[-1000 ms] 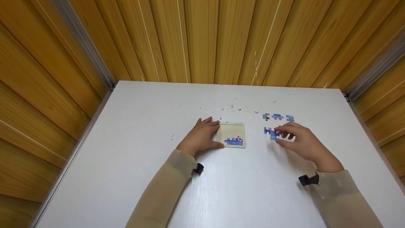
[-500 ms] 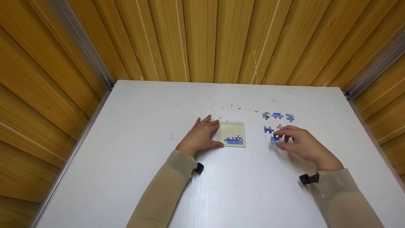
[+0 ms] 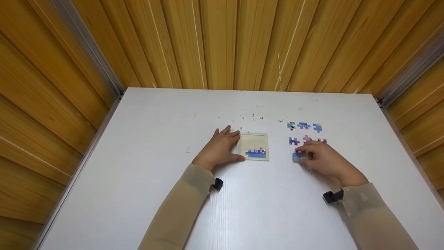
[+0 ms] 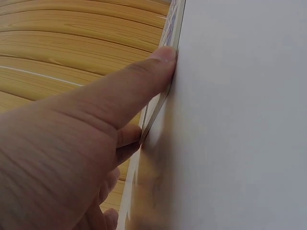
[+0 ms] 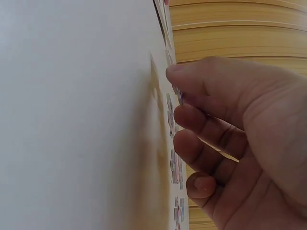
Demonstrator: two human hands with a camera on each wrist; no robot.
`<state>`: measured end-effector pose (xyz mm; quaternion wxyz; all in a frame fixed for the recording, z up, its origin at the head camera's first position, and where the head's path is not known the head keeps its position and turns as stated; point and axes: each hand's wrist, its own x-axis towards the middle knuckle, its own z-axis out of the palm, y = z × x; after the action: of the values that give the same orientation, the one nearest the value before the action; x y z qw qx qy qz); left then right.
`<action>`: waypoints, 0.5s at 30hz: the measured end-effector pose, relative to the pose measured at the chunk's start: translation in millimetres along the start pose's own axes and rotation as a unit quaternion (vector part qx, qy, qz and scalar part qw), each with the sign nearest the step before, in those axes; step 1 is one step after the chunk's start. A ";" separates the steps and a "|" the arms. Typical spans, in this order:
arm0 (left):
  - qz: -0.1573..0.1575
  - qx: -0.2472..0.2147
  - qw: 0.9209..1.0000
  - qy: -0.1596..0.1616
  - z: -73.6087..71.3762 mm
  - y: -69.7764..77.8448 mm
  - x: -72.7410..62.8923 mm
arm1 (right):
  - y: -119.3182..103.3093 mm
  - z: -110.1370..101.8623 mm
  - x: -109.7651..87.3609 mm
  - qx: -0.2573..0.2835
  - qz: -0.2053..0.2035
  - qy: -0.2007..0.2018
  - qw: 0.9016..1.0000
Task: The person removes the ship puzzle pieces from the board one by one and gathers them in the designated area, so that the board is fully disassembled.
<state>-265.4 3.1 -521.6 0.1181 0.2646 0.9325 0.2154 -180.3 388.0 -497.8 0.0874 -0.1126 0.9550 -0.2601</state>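
Note:
My left hand [image 3: 219,148] holds the left side of a small square puzzle board [image 3: 268,147], thumb at the near edge and fingers at the far corner. Joined blue-and-purple puzzle pieces [image 3: 256,153] lie in the board's lower right. In the left wrist view, the thumb [image 4: 158,62] presses the rim of the board [image 4: 152,115]. To the right, my right hand [image 3: 324,158] pinches a blue-and-purple jigsaw piece [image 3: 296,157] between thumb and fingers. In the right wrist view this piece [image 5: 180,96] appears edge-on, partly hidden by the fingers.
Loose jigsaw pieces lie in rows beyond the right hand: a far row with a blue one [image 3: 303,125], and a nearer row with a purple one [image 3: 294,141] and a pink one [image 3: 307,139]. Dark scuffs mark the white table [image 3: 166,114]. A wood-panelled wall [image 3: 222,45] stands behind it.
My right hand has moved left and toward me with the pinched piece, uncovering more of the nearer row of loose pieces. The left hand and puzzle board keep their place.

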 end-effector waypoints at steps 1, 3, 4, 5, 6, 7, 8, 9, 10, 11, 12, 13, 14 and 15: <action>0.001 -0.001 1.000 0.001 -0.4 -0.1 0.0 | -0.5 0.8 0.4 0.005 0.002 -0.002 1.000; 0.003 -0.003 1.000 0.001 -0.9 -0.2 0.0 | -1.3 2.1 0.8 0.013 0.007 -0.005 1.000; 0.004 -0.003 1.000 0.001 -1.0 -0.2 0.1 | -1.7 2.2 1.0 0.015 0.008 -0.006 1.000; 0.005 -0.002 1.000 0.002 -1.1 -0.2 0.1 | -2.0 2.5 1.3 0.017 0.012 -0.007 1.000; 0.005 -0.003 1.000 0.001 -1.1 0.0 0.2 | -2.4 2.6 1.5 0.018 0.015 -0.008 1.000; 0.004 -0.002 1.000 0.001 -1.1 0.1 0.0 | -2.5 2.9 1.7 0.019 0.020 -0.008 1.000; 0.004 -0.002 1.000 0.001 -1.0 0.2 0.0 | -2.9 3.0 1.7 0.018 0.024 -0.009 1.000; 0.003 -0.002 1.000 0.001 -0.9 0.2 -0.1 | -2.8 3.3 1.9 0.018 0.027 -0.009 0.999; 0.003 -0.002 1.000 0.001 -0.8 0.3 -0.2 | -3.3 3.5 1.9 0.017 0.031 -0.009 0.999; 0.002 -0.003 1.000 0.001 -0.8 0.4 -0.4 | -3.7 4.0 1.9 0.017 0.035 -0.010 0.999; 0.002 -0.003 1.000 0.001 -0.5 0.3 -0.3 | -3.7 4.4 1.9 0.016 0.038 -0.010 0.999; 0.002 -0.003 1.000 0.001 -0.4 0.3 -0.4 | -3.8 4.8 1.9 0.016 0.041 -0.011 0.999; 0.002 -0.003 1.000 0.001 -0.2 0.2 -0.5 | -3.9 5.1 1.9 0.016 0.043 -0.012 0.999; 0.002 -0.003 1.000 0.001 0.0 0.0 -0.5 | -3.9 5.2 1.9 0.016 0.045 -0.013 0.999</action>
<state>-264.9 2.9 -521.5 0.1178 0.2660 0.9315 0.2183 -180.3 381.8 -500.5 0.1131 -0.0719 0.9536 -0.2696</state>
